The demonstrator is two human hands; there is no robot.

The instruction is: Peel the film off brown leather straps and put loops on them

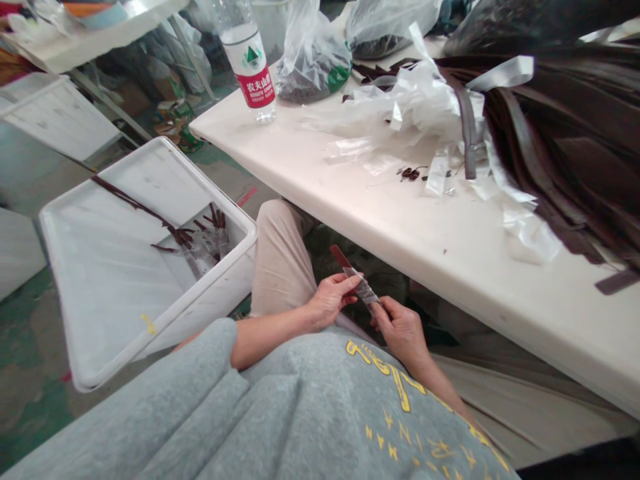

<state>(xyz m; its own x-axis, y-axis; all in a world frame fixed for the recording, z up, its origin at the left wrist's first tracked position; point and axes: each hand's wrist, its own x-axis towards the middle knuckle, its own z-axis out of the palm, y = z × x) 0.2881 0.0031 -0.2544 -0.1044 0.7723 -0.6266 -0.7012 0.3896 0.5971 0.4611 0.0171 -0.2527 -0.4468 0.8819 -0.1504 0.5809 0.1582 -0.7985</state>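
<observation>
I sat with both hands low over my lap, just off the near edge of the white desk point(400, 227). My left hand point(330, 301) was closed, with thumb and fingertips pinching a narrow brown strip point(340, 257) about its middle, where clear film point(366, 292) was wrapped around it. My right hand point(401, 327) gripped the lower end of the strip through the film, the fingers curled in. The strip slanted between my hands, and its bare rounded tip stuck out beyond my left hand, pointing up and away from me. To my left a large white bin point(120, 280) stood on the floor, with brown strips and clear film lying at its far right corner inside, and one long dark strip point(130, 199) running from its far rim down to them. On the desk a clear bottle point(250, 70) with a red and white label stood upright near the far left corner, just beside a tied plastic bag point(313, 60). Farther right lay crumpled film point(410, 100) and a big pile of dark brown strips point(565, 147), partly touching.
</observation>
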